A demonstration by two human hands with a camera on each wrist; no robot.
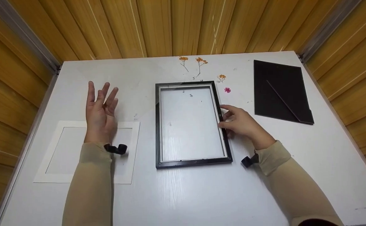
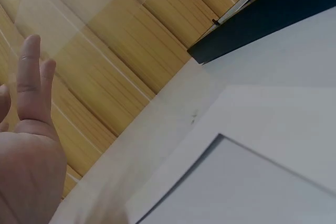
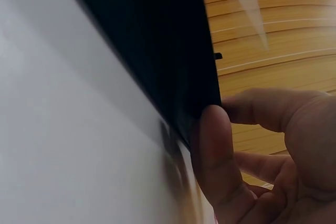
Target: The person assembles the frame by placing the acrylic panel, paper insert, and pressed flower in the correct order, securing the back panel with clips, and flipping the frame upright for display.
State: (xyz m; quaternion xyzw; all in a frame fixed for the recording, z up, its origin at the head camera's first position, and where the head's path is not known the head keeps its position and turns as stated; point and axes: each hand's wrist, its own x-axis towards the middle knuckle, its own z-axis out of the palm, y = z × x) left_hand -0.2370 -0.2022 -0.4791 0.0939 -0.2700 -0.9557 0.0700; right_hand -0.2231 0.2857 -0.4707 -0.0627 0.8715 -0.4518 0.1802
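Observation:
A black picture frame (image 1: pixel 193 165) lies near the middle of the white table, its inner edge pale. My right hand (image 1: pixel 237 122) pinches the frame's right side; in the right wrist view the thumb (image 3: pixel 214 142) presses on its dark outer edge (image 3: pixel 152 40). My left hand (image 1: pixel 101 110) is raised over a white mat board (image 1: pixel 134 150) with a rectangular window, fingers extended upward. It holds a clear sheet (image 2: pixel 84 3), whose faint outline crosses the wall in the left wrist view; the sheet's corner (image 3: pixel 252 14) also shows in the right wrist view.
A black backing board (image 1: pixel 280 106) with a thin strip across it lies at the right. Behind the frame are several orange dried flowers (image 1: pixel 200 61) and a small magenta flower (image 1: pixel 227 90). Wood-patterned panels (image 1: pixel 186 28) enclose the table's back and sides.

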